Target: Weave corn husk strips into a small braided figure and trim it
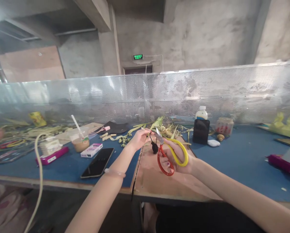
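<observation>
My left hand (139, 139) is closed, fingertips pinched on a thin black cord (151, 138). From the cord hangs a small, dark, rounded bundle (154, 148) whose exact kind I cannot make out. My right hand (181, 156) grips a pair of scissors (159, 136) with one red and one yellow handle loop. The scissors' blades point up and left, close to the cord and my left fingertips; whether they touch it is unclear. Both hands are above a brown board (157, 178) at the table's front.
Green and dry plant strips (169, 127) lie behind my hands. To the left are a phone (98, 162), a small box (91, 150), a drink cup (79, 140) and a tissue pack (52, 156). A black object (200, 131) and a jar (224, 125) stand right. A perforated metal screen (208, 87) runs behind.
</observation>
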Action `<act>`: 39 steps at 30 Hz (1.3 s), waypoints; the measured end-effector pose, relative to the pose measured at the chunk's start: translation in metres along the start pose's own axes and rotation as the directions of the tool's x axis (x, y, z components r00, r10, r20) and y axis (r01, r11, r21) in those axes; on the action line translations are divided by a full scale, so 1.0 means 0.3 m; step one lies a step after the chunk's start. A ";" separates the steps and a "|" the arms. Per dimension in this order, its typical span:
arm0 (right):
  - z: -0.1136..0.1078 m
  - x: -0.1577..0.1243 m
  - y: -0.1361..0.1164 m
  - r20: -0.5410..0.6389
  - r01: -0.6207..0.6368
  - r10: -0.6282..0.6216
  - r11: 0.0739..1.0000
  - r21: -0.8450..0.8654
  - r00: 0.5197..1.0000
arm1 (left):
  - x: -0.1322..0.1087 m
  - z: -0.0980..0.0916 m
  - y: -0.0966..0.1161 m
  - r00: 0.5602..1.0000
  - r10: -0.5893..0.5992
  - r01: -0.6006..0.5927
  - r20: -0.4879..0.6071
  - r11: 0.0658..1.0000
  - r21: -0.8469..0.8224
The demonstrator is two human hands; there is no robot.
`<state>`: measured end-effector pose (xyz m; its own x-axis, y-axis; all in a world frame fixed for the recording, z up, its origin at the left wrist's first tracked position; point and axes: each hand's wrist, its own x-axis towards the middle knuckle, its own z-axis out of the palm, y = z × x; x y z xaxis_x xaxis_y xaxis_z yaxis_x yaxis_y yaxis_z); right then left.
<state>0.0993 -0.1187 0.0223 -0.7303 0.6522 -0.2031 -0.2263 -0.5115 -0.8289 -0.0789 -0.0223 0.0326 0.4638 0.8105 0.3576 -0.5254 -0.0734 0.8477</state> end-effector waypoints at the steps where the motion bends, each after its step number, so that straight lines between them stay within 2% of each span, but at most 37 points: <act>1: 0.002 -0.002 0.002 -0.006 0.006 -0.006 1.000 -0.001 1.000 | -0.001 0.003 -0.003 1.000 -0.010 0.010 0.009 1.000 -0.029; 4: 0.009 -0.011 0.010 -0.008 0.034 -0.034 0.999 0.032 0.999 | -0.002 0.011 -0.012 1.000 -0.014 0.013 -0.003 0.995 -0.103; 7: 0.016 -0.018 0.015 0.037 0.075 -0.079 0.993 0.087 0.996 | 0.000 0.021 -0.020 0.998 0.013 -0.021 -0.054 0.990 -0.139; 13: 0.003 -0.016 0.017 0.067 0.124 -0.128 0.991 0.057 0.990 | 0.003 0.041 -0.024 0.997 0.001 -0.008 -0.079 0.996 -0.088; 21: 0.017 -0.029 0.013 -0.040 0.169 -0.169 0.986 0.001 0.985 | 0.008 0.050 -0.023 0.991 -0.007 0.010 -0.130 1.000 0.023; 26: -0.005 -0.024 0.016 -0.082 0.137 -0.140 0.989 -0.046 0.987 | 0.003 0.057 -0.026 0.994 -0.016 0.026 -0.107 0.995 0.092; 35: -0.023 -0.010 0.027 -0.120 0.226 -0.239 0.968 -0.111 0.964 | 0.007 0.064 -0.027 0.998 -0.023 0.032 -0.067 0.989 0.144; 39: -0.016 -0.013 0.026 -0.153 0.206 -0.229 0.966 -0.154 0.961 | 0.007 0.064 -0.029 0.998 -0.026 0.035 -0.062 0.987 0.159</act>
<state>0.1036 -0.1227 0.0141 -0.5515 0.8298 -0.0848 -0.2700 -0.2738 -0.9231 -0.0596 -0.0311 0.0336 0.4319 0.8468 0.3105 -0.3887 -0.1359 0.9113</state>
